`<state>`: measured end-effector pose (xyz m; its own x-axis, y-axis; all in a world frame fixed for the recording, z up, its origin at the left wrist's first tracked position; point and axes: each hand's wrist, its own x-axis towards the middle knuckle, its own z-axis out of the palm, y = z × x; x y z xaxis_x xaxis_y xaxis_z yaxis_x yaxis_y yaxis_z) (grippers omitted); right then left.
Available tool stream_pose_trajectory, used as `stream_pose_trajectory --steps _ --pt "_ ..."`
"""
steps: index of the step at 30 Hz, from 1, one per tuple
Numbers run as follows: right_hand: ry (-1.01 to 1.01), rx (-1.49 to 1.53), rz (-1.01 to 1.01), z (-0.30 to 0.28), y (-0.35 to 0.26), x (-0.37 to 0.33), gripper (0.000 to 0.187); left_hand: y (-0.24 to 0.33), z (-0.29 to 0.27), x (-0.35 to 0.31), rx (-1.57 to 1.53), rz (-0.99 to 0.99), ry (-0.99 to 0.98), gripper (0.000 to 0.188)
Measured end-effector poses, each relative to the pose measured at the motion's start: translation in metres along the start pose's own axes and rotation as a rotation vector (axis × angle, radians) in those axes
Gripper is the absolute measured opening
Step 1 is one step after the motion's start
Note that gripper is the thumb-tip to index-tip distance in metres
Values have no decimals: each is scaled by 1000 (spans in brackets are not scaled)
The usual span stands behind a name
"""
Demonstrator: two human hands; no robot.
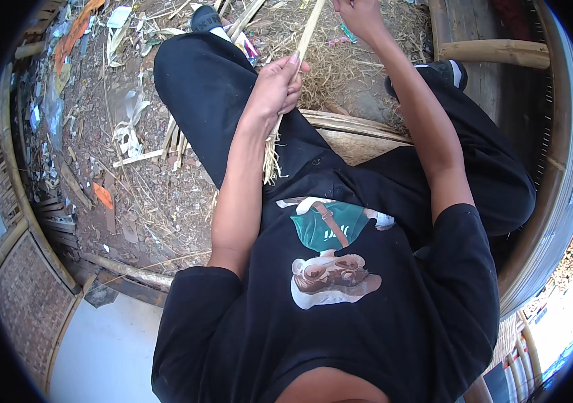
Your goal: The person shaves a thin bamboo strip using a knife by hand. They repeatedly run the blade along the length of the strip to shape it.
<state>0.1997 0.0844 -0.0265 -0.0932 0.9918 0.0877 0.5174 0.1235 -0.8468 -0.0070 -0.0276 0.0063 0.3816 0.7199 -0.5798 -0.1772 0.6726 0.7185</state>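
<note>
My left hand (pixel 275 88) is closed around a pale bamboo strip (pixel 310 32), its thumb lying along the strip. The strip slants from my lap up past the top edge of the view. Below the hand its lower end is frayed into loose fibres (pixel 271 161), which hang over my black trousers. My right hand (pixel 361 19) is at the top edge, to the right of the strip, with its fingers curled in. The edge of the view cuts off part of that hand, and whatever it may hold cannot be made out.
Split bamboo pieces (pixel 353 123) lie between my legs, with a heap of dry shavings (pixel 330 70) beyond. Litter-strewn dirt (pixel 159 195) spreads to the left. A bamboo pole (pixel 494 52) and a curved grey panel (pixel 555 181) stand at the right, a woven panel (pixel 31 295) at the lower left.
</note>
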Motion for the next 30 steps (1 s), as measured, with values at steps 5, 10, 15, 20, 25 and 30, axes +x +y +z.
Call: stream_pose_trajectory --steps 5,10,15,20,25,30 --pt "133 -209 -156 -7 10 14 32 7 7 1 -149 -42 -72 25" --pt "-49 -269 21 -4 1 13 30 -9 2 8 -200 -74 -60 25" --pt "-81 -342 43 1 31 -7 32 -24 5 18 -187 -155 -31 26" --pt "-227 -143 271 7 53 -17 39 -32 4 22 -155 -202 -8 28" --pt "-241 -63 261 11 76 -21 41 -35 5 24 -132 -217 -3 28" --pt "-303 -85 244 9 69 -24 45 -40 2 26 -121 -230 -2 29"
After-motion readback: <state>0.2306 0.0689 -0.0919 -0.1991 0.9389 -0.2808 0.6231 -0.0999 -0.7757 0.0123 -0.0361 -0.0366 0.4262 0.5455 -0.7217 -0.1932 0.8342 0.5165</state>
